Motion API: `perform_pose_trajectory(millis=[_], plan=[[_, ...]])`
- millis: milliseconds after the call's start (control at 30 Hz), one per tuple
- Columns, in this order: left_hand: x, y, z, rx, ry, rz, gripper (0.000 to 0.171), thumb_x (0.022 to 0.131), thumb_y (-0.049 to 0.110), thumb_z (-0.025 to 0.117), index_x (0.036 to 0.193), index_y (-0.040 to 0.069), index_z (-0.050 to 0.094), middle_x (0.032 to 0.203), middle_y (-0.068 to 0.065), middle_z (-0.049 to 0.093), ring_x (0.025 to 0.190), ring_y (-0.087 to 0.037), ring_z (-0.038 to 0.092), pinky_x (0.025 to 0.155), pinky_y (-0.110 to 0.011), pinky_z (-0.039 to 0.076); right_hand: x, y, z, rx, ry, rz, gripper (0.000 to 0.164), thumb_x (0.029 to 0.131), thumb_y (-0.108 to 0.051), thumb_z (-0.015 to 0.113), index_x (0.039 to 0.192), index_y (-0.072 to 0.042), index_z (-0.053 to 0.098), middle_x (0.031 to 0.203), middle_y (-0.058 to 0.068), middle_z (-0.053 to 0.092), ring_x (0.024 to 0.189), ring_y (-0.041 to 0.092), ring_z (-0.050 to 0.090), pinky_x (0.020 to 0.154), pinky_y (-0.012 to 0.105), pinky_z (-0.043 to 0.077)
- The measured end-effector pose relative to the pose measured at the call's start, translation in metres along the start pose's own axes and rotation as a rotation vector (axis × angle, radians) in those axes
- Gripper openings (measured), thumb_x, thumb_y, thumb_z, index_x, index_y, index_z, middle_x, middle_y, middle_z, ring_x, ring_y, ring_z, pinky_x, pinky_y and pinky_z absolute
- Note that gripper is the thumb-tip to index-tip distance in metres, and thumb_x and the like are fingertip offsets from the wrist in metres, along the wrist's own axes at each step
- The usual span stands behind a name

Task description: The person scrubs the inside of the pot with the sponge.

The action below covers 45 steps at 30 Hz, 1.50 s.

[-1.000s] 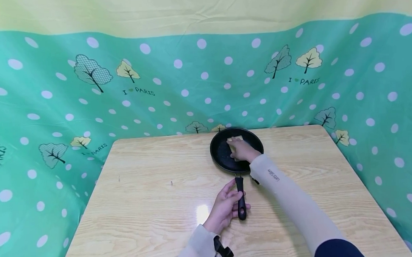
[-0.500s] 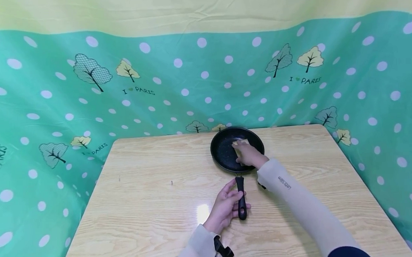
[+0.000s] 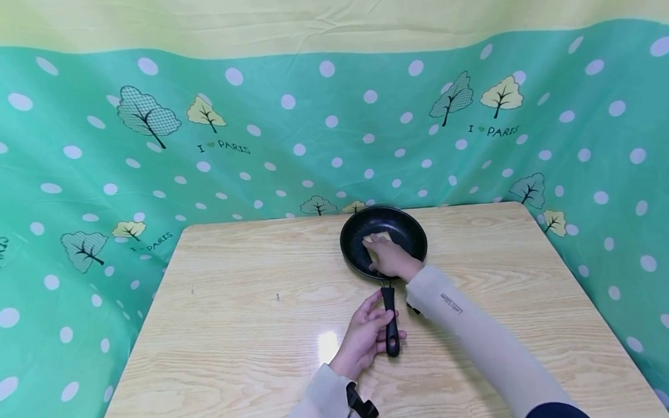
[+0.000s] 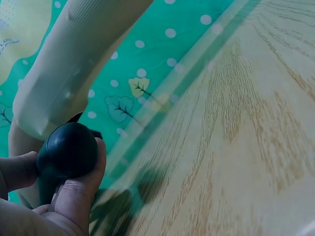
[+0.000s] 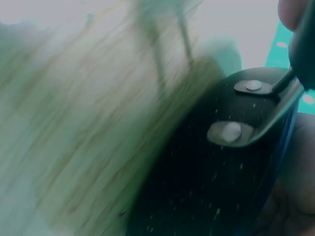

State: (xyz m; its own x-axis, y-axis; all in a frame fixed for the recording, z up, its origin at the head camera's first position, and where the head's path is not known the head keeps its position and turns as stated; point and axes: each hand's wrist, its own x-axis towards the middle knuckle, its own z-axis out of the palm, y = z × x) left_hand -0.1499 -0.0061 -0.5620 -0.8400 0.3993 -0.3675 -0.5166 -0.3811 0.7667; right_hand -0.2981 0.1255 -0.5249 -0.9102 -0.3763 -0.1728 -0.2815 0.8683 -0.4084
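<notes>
A black frying pan (image 3: 354, 248) lies near the far edge of the table, its handle towards me. My left hand (image 3: 362, 337) grips the black handle (image 3: 390, 300), thumb on top and fingers beneath. The left wrist view shows the rounded handle end (image 4: 72, 150) between thumb and fingers. Inside the pan, my right hand (image 3: 391, 258) holds a small pale yellow cloth (image 3: 384, 235) down against the dark surface; the hand covers most of it. In the right wrist view, the speckled pan wall (image 5: 197, 187) and two riveted metal handle brackets (image 5: 230, 132) hide most of that hand.
The light wood table (image 3: 233, 311) extends on both sides of the pan. Behind and beside it hangs a green dotted curtain (image 3: 278, 174), close to the pan's far rim. My right sleeve (image 3: 483, 339) crosses the table's right part.
My right hand and the cloth moved right and slightly nearer in the pan, then back left. The left hand keeps its hold on the handle, and the pan stays nearly still.
</notes>
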Motion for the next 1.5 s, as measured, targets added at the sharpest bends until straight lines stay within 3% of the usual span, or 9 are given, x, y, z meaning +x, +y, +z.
perform_pose_trajectory(millis=[467, 733, 1133, 1500], plan=[[0.0, 0.001, 0.0, -0.017, 0.013, 0.003, 0.066, 0.096, 0.014, 0.063, 0.154, 0.023, 0.032, 0.132, -0.021, 0.057, 0.075, -0.024, 0.073, 0.061, -0.035, 0.058, 0.029, -0.018, -0.001, -0.005, -0.021, -0.023, 0.065, 0.092, -0.012, 0.07, 0.15, -0.01, 0.041, 0.16, 0.019, 0.024, 0.146, 0.039, 0.022, 0.116, 0.052, 0.026], [0.0, 0.001, 0.0, -0.015, 0.016, 0.001, 0.067, 0.096, 0.013, 0.063, 0.154, 0.021, 0.032, 0.13, -0.02, 0.059, 0.076, -0.025, 0.073, 0.063, -0.037, 0.059, 0.036, -0.008, -0.005, 0.014, -0.027, 0.006, 0.067, 0.091, -0.012, 0.07, 0.151, -0.011, 0.04, 0.161, 0.016, 0.022, 0.148, 0.037, 0.019, 0.118, 0.05, 0.023], [0.0, -0.003, -0.001, 0.012, 0.021, 0.03, 0.071, 0.097, 0.012, 0.061, 0.157, 0.019, 0.024, 0.13, -0.022, 0.057, 0.073, -0.025, 0.073, 0.052, -0.026, 0.053, 0.033, 0.016, -0.016, 0.012, -0.021, 0.041, 0.066, 0.093, -0.013, 0.068, 0.152, -0.011, 0.038, 0.161, 0.017, 0.02, 0.148, 0.039, 0.017, 0.118, 0.054, 0.019], [-0.003, -0.001, 0.004, 0.007, 0.021, 0.026, 0.068, 0.097, 0.013, 0.062, 0.156, 0.018, 0.029, 0.131, -0.023, 0.057, 0.073, -0.023, 0.073, 0.06, -0.033, 0.058, 0.011, 0.035, -0.023, -0.029, -0.04, 0.012, 0.067, 0.091, -0.013, 0.069, 0.151, -0.008, 0.038, 0.16, 0.02, 0.021, 0.146, 0.042, 0.021, 0.117, 0.054, 0.023]])
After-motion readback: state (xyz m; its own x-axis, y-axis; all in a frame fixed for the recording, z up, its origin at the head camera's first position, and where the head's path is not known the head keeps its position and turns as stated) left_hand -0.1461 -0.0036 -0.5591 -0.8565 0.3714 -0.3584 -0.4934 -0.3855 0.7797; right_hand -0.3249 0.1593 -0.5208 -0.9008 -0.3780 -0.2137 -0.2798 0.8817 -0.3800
